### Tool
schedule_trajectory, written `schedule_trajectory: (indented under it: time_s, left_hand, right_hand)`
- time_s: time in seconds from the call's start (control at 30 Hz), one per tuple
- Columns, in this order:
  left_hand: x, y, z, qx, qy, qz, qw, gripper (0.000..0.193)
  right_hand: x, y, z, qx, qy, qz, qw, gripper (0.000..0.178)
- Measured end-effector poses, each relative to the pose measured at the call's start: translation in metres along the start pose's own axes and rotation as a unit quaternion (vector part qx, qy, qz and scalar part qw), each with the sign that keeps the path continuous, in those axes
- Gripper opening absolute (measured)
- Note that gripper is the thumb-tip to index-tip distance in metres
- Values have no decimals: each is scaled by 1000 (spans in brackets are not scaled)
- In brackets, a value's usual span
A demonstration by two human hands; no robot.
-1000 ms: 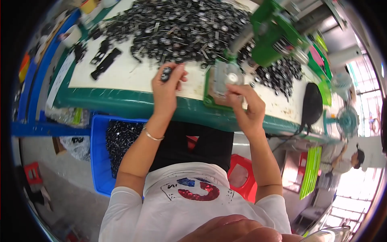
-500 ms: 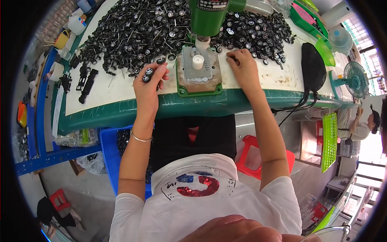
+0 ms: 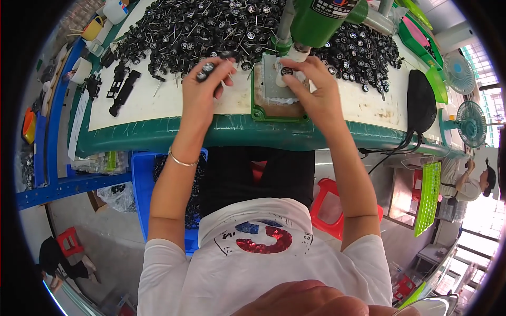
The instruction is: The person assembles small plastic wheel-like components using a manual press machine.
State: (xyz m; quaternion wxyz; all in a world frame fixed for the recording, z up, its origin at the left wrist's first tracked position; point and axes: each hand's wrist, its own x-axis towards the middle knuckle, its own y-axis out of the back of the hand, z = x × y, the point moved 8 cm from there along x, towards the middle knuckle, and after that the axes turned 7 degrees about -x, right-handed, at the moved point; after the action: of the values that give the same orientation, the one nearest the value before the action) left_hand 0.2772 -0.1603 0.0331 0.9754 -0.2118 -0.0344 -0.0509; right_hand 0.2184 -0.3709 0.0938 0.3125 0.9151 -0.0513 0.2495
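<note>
In my left hand [image 3: 197,95], curled closed left of the press, are small black toy wheels [image 3: 208,67] with silver hubs; another wheel with a thin metal axle is at the fingertips, slightly blurred. Thumb and fingers of my right hand [image 3: 321,92] pinch a single toy wheel [image 3: 286,71] at the white post [image 3: 281,81] on the press's base plate [image 3: 261,112]. Whether the wheel rests on the post I cannot tell. Just above these fingers hangs the white tip [image 3: 299,53] of the green press [image 3: 319,23].
Heaps of black wheels and axles [image 3: 211,31] cover the far table. Black chassis pieces [image 3: 125,94] lie at left. A black bag-like item [image 3: 421,100] sits at right beside fans [image 3: 470,124]. A blue bin [image 3: 141,184] and a red stool [image 3: 327,205] stand below the table edge.
My right hand has come from the wheel pile to the post with a wheel in its fingers. My left hand has risen slightly, still holding wheels. The view has shifted.
</note>
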Motion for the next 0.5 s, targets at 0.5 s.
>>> schedule_trajectory:
  time_s: [0.5]
  left_hand:
    - [1, -71, 5, 18, -21, -102, 994, 17]
  right_hand:
    - [-5, -13, 27, 87, -100, -25, 991, 33]
